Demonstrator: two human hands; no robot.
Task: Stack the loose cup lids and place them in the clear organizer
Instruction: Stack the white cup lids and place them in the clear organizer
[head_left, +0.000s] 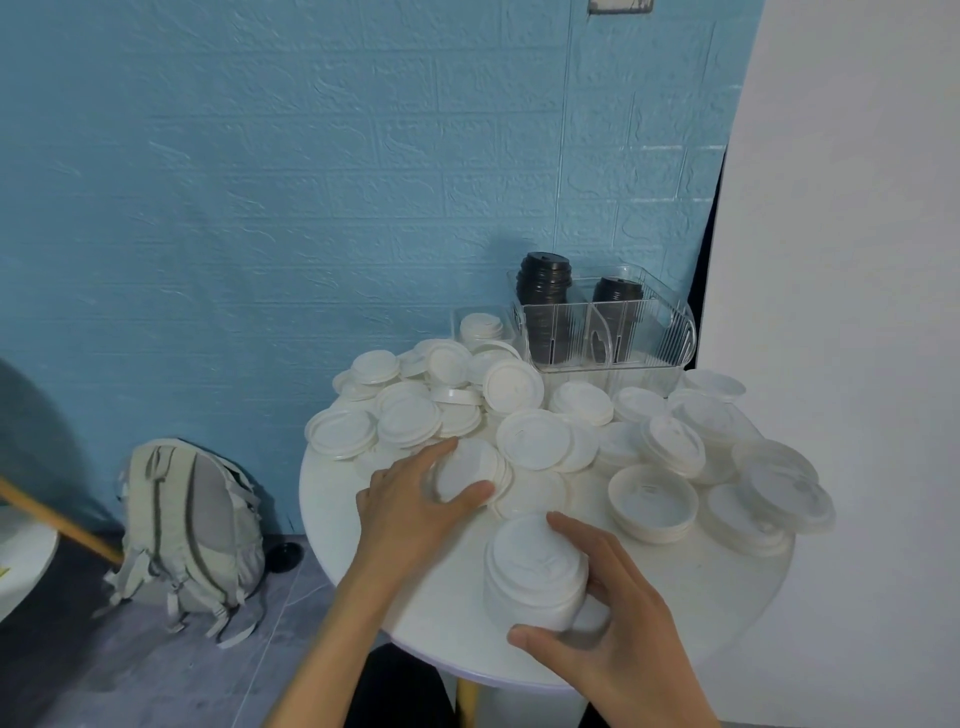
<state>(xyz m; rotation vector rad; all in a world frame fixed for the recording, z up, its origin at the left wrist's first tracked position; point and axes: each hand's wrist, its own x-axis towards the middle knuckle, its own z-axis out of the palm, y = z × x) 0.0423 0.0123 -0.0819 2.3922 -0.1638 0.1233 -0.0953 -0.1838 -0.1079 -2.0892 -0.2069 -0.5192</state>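
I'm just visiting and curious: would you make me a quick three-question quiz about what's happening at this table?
1. True or false: the clear organizer already holds black lids.
2. Which hand holds the stack of white lids at the near edge of the table? A) left B) right C) neither
3. Fill in: the left hand grips a loose white ____ from the pile.

Key: 1 true; 2 B, the right hand; 3 lid.
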